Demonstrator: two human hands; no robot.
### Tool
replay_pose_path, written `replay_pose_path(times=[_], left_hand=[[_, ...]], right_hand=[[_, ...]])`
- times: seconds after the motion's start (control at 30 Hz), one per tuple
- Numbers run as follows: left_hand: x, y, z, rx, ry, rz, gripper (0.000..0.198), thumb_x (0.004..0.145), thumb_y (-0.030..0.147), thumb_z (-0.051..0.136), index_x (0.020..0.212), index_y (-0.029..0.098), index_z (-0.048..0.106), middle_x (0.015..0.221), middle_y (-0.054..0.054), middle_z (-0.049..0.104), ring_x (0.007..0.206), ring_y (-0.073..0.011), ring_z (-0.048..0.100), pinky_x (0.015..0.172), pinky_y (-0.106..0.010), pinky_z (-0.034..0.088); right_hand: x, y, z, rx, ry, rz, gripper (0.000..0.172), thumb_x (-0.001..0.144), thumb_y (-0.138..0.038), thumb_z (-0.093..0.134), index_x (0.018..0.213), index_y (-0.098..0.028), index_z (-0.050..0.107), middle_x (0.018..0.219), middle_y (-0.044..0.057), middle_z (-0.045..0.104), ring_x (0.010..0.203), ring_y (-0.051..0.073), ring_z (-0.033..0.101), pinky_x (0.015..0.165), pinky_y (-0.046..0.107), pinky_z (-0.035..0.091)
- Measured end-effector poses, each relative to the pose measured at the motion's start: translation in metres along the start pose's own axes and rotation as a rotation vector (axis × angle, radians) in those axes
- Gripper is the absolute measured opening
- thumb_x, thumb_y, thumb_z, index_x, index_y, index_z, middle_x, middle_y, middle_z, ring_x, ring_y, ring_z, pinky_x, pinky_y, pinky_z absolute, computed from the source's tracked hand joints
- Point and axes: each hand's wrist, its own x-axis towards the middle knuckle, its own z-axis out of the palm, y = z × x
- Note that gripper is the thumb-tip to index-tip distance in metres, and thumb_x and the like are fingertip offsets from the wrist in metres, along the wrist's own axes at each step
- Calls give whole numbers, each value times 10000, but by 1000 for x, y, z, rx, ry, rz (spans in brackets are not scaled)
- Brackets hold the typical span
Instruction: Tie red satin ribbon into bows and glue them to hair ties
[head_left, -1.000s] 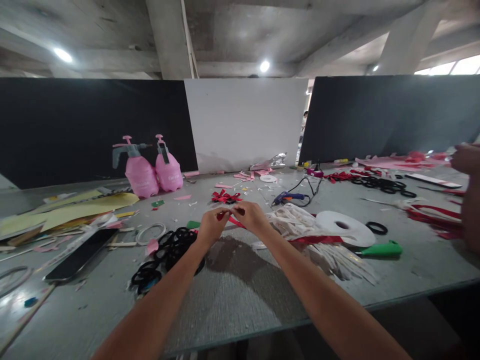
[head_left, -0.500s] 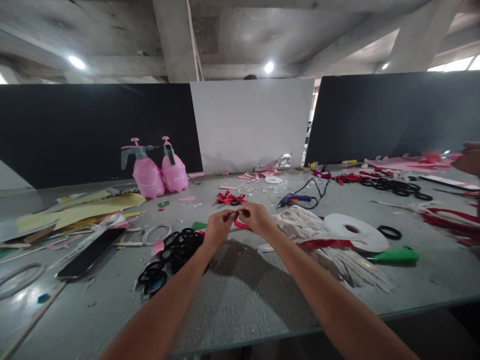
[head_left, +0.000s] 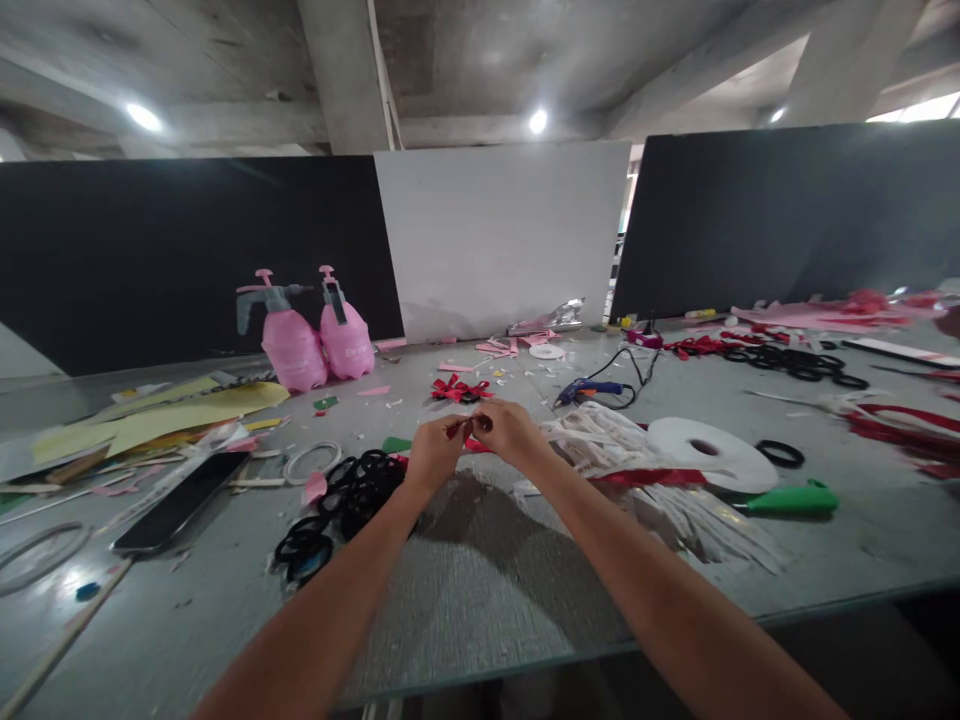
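Our left hand [head_left: 435, 452] and right hand [head_left: 511, 432], nearly closed, pinch unfinished-looking red ribbon [head_left: 476, 445]; completed-looking bows [head_left: 454, 388] lie toward the surface's [head_left: 420, 625] far edge.

Grey concrete ceiling [head_left: 465, 60], lit round lamp [head_left: 538, 121], black panels [head_left: 187, 250], white panel [head_left: 502, 235] between, grey tabletop [head_left: 480, 620]

On the table [head_left: 487, 635], a ribbon cluster [head_left: 448, 388] lies beyond the left hand [head_left: 436, 452], between spray bottles [head_left: 294, 350] and glue gun [head_left: 600, 388].
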Motion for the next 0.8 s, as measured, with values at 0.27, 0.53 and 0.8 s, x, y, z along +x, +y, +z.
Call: replay_pose_path(times=[0.27,0.53,0.8], left_hand=[[-2,2,-1,83,-29,14,324,869,363,440,923,187,707,851,-61,713,761,-178,628,658,-236,421],[2,-3,-1,-36,-7,15,298,843,356,481,936,185,707,845,-47,709,781,-169,622,703,-234,427],[6,-5,-1,-140,17,19,290,822,354,503,878,155,706,790,-16,696,745,-143,605,692,-216,434]], right_hand=[[-2,-11,2,-139,-9,-41,128,805,-158,496,840,-143,618,863,81,625,768,161,559,679,238,366],[4,11,6,220,52,22,120,749,-169,553,780,-145,666,703,27,646,645,119,557,621,203,375],[3,13,2,343,70,34,205,803,-268,540,783,-150,706,667,20,654,598,106,555,582,199,368]])
